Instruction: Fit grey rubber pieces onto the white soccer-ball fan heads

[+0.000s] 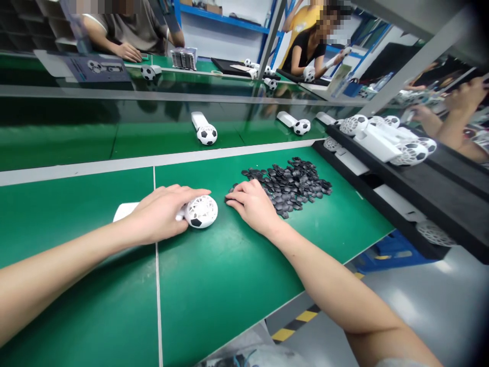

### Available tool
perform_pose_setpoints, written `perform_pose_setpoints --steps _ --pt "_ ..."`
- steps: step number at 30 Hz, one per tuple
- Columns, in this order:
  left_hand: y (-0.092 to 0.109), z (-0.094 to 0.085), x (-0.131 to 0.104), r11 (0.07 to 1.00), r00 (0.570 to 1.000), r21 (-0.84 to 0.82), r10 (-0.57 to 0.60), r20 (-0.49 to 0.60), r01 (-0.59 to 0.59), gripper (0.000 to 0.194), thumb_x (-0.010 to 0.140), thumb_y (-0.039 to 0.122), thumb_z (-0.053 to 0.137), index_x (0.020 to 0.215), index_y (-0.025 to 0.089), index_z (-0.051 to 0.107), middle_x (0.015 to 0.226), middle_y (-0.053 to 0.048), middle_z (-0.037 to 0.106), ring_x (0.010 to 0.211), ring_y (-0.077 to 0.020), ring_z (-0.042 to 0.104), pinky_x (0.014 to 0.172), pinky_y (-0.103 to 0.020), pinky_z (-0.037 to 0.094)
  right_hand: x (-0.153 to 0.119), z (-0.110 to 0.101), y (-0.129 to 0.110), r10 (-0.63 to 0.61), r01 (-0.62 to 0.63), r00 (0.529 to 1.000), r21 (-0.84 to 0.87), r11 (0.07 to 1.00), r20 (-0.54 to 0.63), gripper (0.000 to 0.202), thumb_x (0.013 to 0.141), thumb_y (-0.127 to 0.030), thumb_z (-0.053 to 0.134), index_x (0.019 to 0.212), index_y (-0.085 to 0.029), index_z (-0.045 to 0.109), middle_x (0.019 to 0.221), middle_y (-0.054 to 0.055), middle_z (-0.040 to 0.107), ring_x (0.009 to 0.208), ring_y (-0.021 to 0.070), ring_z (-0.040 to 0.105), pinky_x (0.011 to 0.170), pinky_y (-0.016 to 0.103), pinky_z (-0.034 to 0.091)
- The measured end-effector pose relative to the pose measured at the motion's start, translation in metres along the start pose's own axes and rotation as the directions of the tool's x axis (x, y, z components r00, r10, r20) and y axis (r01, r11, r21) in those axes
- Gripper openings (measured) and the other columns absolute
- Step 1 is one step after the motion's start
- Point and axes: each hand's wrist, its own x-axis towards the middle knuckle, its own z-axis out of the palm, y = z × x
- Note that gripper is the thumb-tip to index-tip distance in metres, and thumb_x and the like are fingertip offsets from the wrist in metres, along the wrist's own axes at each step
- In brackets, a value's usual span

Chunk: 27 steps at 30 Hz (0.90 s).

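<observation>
My left hand (162,214) is wrapped round a white football-headed device (202,211), which looks like a handheld fan. Its round openwork head faces up and to the right, with one black patch visible near the bottom. The white handle (125,210) lies mostly hidden under my palm and wrist. To the right of the head, my right hand (252,204) pinches a small black plastic piece (228,199) between thumb and fingers. A spread-out pile of similar black pieces (294,183) lies just beyond that hand on the green table (214,280).
Behind a pale ledge (76,166), several finished-looking football fans (207,133) lie on a green conveyor (153,132). Black trays (451,178) holding white fans (410,150) are stacked at right. A blue crate (397,250) stands below. Other people work across the line.
</observation>
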Motion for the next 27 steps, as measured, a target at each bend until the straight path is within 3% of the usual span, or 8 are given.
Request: perform_pose_setpoints --steps 4,10,12,14,18,22,27 --pt "0.005 0.005 -0.002 0.995 0.997 0.099 -0.012 -0.071 0.019 0.063 0.075 0.014 0.036 0.135 0.034 0.037 0.113 -0.005 0.056 0.1 -0.0262 0.048 0.081 -0.039 0.038 -0.002 -0.005 -0.012 -0.047 0.062 0.994 -0.162 0.985 0.095 0.018 0.084 -0.033 0.058 0.087 -0.019 0.068 0.086 0.008 0.063 0.082 0.022 0.05 0.068 0.035 0.034" --pt "0.009 0.006 -0.004 0.994 0.997 0.113 -0.003 -0.081 0.012 0.063 0.075 0.013 0.036 0.136 0.027 0.034 0.108 -0.006 0.057 0.101 -0.0245 0.047 0.089 -0.039 0.034 -0.006 -0.005 -0.019 -0.008 0.033 0.993 -0.207 0.978 0.122 0.019 0.087 -0.015 0.045 0.083 -0.012 0.063 0.082 0.012 0.064 0.08 0.024 0.057 0.07 0.037 0.035" --pt "0.009 0.004 -0.003 0.995 0.998 0.096 -0.001 -0.059 0.007 0.064 0.074 0.02 0.043 0.137 0.027 0.033 0.11 -0.005 0.056 0.103 -0.0248 0.046 0.09 -0.039 0.032 -0.007 -0.005 -0.017 0.016 -0.008 0.997 -0.105 0.994 0.076 0.018 0.086 -0.013 0.045 0.086 -0.013 0.062 0.083 0.012 0.065 0.081 0.0234 0.058 0.072 0.038 0.039" --pt "0.009 0.003 -0.003 0.998 0.999 0.064 -0.008 -0.04 0.01 0.067 0.073 0.035 0.051 0.137 0.028 0.032 0.112 -0.005 0.056 0.105 -0.0262 0.046 0.091 -0.039 0.032 -0.009 -0.007 -0.016 0.047 -0.046 0.999 0.114 0.992 -0.006 0.015 0.085 -0.016 0.047 0.089 -0.015 0.061 0.086 0.009 0.065 0.079 0.0198 0.059 0.072 0.035 0.043" --pt "0.01 0.005 -0.002 0.999 0.997 0.012 -0.04 -0.061 0.041 0.076 0.069 0.062 0.055 0.134 0.029 0.036 0.114 -0.006 0.056 0.108 -0.0284 0.045 0.094 -0.041 0.029 -0.012 -0.012 -0.021 0.117 -0.067 0.991 0.545 0.836 -0.058 0.015 0.082 -0.02 0.052 0.096 -0.02 0.059 0.087 0.003 0.065 0.075 0.0127 0.059 0.069 0.027 0.049" --pt "0.013 0.007 -0.002 0.998 0.993 0.013 -0.062 -0.105 0.064 0.077 0.067 0.07 0.052 0.131 0.028 0.042 0.11 -0.006 0.058 0.104 -0.0274 0.048 0.095 -0.042 0.029 -0.012 -0.014 -0.026 0.1 -0.1 0.994 0.674 0.732 0.039 0.006 0.081 -0.02 0.057 0.086 -0.019 0.059 0.079 0.0 0.064 0.071 0.0115 0.059 0.069 0.027 0.05" --pt "0.018 0.009 -0.002 0.997 0.986 0.017 -0.077 -0.145 0.081 0.08 0.067 0.075 0.046 0.13 0.025 0.044 0.105 -0.007 0.059 0.1 -0.0265 0.05 0.095 -0.043 0.028 -0.011 -0.011 -0.029 0.003 -0.011 1.0 0.672 0.741 0.012 0.002 0.078 -0.022 0.062 0.081 -0.02 0.063 0.086 0.002 0.057 0.087 0.0142 0.054 0.076 0.03 0.047"
